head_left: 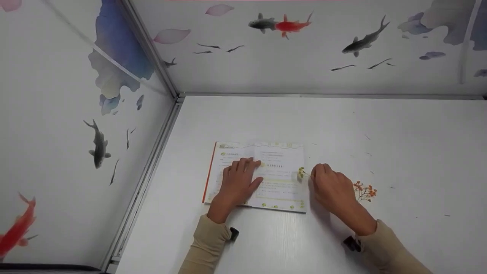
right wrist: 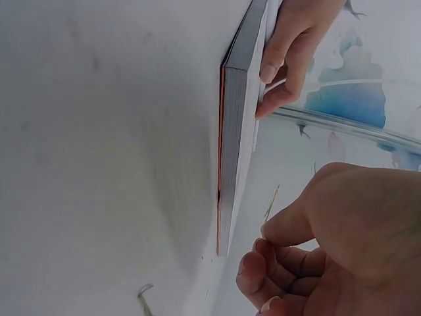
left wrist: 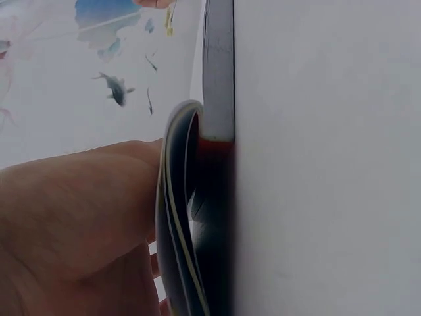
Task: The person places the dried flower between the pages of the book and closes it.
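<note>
An open book (head_left: 281,190) with printed pages and an orange edge lies on the table. My left hand (head_left: 237,182) rests across its left page and the fold, fingers spread. Seen from the left wrist, the pages (left wrist: 176,217) bulge up beside that hand. My right hand (head_left: 333,188) is just past the book's right edge, pinching the thin stem of a small yellow flower sprig (head_left: 301,172) between thumb and fingers. The flower heads overlap the right page's edge in the head view; the right wrist view shows a bit of the sprig (right wrist: 272,201) above the thumb.
A sprig of orange dried flowers (head_left: 365,191) lies on the white table (head_left: 266,118) behind the right hand, partly hidden by it. Several tiny stem bits are scattered to the right. Panels printed with fish (head_left: 365,40) wall the table at the back and left.
</note>
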`<control>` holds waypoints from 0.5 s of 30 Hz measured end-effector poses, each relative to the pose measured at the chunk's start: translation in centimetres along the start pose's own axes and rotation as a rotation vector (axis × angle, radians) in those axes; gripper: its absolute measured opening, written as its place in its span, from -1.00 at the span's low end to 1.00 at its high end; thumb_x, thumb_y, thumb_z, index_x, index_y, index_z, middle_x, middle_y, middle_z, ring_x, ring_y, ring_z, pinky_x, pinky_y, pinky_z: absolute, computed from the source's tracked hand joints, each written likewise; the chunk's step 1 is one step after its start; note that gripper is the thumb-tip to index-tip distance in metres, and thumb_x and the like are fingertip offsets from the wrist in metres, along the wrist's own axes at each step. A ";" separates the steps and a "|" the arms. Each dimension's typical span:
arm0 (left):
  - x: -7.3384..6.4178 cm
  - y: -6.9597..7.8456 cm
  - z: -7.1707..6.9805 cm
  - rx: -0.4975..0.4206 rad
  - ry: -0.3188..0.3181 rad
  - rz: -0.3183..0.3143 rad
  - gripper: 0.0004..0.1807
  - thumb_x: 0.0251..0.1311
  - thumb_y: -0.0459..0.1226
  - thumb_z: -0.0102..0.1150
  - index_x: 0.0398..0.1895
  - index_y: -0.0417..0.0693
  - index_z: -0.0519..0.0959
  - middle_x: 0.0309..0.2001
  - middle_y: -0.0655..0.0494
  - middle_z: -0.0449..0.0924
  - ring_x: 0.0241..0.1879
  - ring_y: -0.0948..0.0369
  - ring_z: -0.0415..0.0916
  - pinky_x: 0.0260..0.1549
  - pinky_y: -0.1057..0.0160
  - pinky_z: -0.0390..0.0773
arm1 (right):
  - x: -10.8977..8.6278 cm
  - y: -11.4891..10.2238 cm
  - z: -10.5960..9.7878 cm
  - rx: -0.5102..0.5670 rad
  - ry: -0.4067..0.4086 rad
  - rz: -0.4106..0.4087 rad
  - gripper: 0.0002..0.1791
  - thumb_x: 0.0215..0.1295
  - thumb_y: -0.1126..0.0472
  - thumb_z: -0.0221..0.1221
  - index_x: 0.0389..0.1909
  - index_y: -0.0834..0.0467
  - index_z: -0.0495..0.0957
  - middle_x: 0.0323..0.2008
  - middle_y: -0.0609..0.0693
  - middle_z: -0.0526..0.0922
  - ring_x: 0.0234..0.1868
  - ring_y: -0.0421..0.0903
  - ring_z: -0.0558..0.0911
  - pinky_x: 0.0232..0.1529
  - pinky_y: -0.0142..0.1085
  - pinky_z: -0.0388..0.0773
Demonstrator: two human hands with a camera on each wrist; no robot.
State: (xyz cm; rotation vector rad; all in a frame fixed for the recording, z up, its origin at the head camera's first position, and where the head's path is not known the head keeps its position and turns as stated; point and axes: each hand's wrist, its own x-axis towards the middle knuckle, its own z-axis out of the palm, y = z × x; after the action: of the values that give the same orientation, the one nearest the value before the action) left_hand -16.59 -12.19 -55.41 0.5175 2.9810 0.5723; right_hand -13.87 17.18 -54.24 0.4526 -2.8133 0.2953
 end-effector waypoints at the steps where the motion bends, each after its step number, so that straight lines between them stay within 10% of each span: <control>1: 0.0 0.0 0.0 0.001 0.001 0.001 -0.43 0.67 0.07 0.03 0.60 0.14 0.36 0.59 -0.02 0.28 0.50 -0.05 0.26 0.42 -0.26 0.30 | 0.3 -0.2 0.1 0.003 0.003 -0.006 -0.87 0.53 0.37 0.20 -0.27 0.32 0.50 -0.52 0.09 0.46 -0.64 -0.13 0.26 -0.64 -0.24 0.24; 15: -0.1 0.0 0.1 -0.019 -0.007 0.011 -0.43 0.68 0.06 0.01 0.61 0.13 0.35 0.59 -0.02 0.26 0.48 -0.05 0.25 0.40 -0.26 0.28 | 3.7 -2.4 2.2 0.058 -0.016 -0.014 -0.83 0.59 0.33 0.15 -0.27 0.30 0.49 -0.51 0.09 0.42 -0.66 -0.10 0.27 -0.65 -0.20 0.27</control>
State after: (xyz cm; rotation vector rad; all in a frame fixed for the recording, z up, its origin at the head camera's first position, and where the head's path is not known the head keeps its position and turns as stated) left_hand -16.50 -12.24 -55.47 0.5343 2.9653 0.5979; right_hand -16.94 13.44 -54.87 0.4885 -2.8218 0.3723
